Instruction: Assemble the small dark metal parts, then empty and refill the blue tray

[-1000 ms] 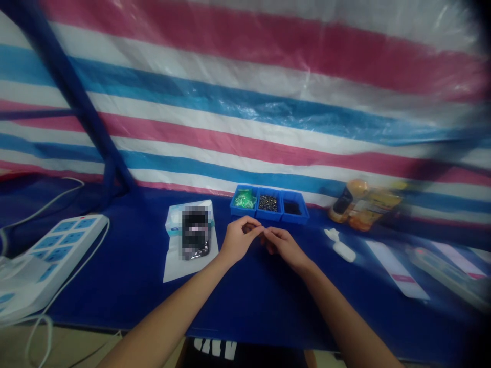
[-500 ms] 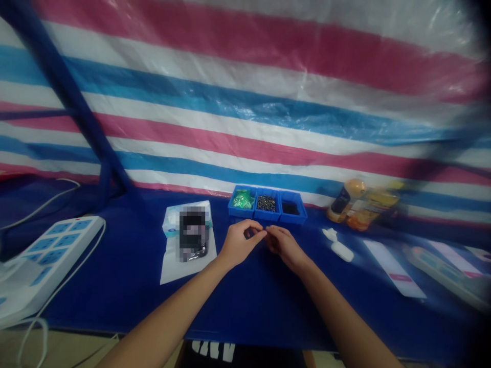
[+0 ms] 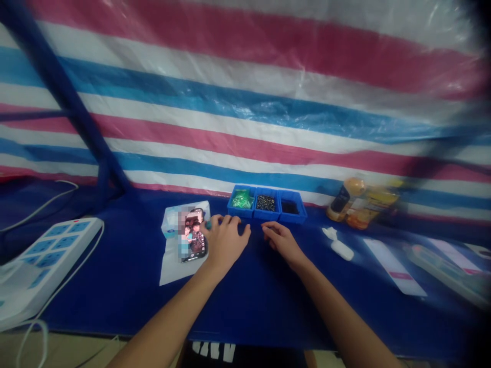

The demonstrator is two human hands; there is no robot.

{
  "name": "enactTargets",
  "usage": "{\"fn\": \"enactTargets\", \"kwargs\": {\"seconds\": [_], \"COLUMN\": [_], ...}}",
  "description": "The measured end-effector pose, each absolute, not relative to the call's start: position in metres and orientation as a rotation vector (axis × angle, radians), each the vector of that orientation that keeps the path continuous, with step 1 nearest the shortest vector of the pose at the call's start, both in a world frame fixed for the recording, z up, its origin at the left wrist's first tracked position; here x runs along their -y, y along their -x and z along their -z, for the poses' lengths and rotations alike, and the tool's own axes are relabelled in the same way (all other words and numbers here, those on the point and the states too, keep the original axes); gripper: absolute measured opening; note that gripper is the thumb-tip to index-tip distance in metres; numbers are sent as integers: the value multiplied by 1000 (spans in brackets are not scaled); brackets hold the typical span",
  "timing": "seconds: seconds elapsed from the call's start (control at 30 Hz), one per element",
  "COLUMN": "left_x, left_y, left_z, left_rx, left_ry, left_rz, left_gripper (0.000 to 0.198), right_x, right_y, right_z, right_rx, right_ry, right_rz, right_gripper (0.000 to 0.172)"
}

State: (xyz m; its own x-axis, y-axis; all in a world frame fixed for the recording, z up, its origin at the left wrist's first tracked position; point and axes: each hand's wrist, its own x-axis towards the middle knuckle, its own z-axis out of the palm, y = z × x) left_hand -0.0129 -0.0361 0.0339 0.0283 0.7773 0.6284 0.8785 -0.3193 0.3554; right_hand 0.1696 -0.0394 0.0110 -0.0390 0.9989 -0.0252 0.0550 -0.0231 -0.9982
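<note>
My left hand [image 3: 224,240] lies flat on the blue table [image 3: 126,276] with its fingers spread, and the fingertips touch the right edge of a phone [image 3: 195,236] whose screen is lit. The phone leans on a tissue pack [image 3: 171,221] over a white sheet [image 3: 172,266]. My right hand [image 3: 279,239] rests on the table just in front of three joined blue bins, with its fingers curled in; what they hold, if anything, is hidden. The bins hold green parts [image 3: 241,199], small dark metal parts [image 3: 267,203] and black parts [image 3: 291,207].
A white power strip [image 3: 46,255] with blue sockets and its cables lies at the left edge. At the right are a small white case [image 3: 340,248], bottles and a yellow packet [image 3: 360,204], a white card [image 3: 395,267] and another strip [image 3: 447,273]. A striped tarp [image 3: 245,102] backs the table.
My hands were pinched together in front of the bins. My left hand has opened and moved left onto the phone, whose screen now shows a picture. My right hand has stayed put.
</note>
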Motion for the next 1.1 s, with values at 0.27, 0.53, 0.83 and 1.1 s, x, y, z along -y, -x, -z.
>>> {"fn": "enactTargets", "kwargs": {"seconds": [0.27, 0.53, 0.83, 1.1], "left_x": [35, 18, 25, 35], "left_y": [23, 33, 19, 9], "left_z": [-33, -36, -37, -32], "left_rx": [1815, 1801, 1452, 1581], "left_ry": [2089, 2129, 2528, 2494], "left_rz": [1068, 1034, 1132, 1025], "left_gripper": [31, 27, 15, 16], "right_x": [39, 39, 39, 40], "right_y": [-169, -169, -170, -170], "right_z": [-9, -10, -10, -12], "right_rx": [1349, 1401, 1406, 1423], "right_ry": [1270, 1265, 1268, 1261], "right_rz": [-1237, -1236, -1236, -1208], "right_gripper": [38, 37, 36, 35]}}
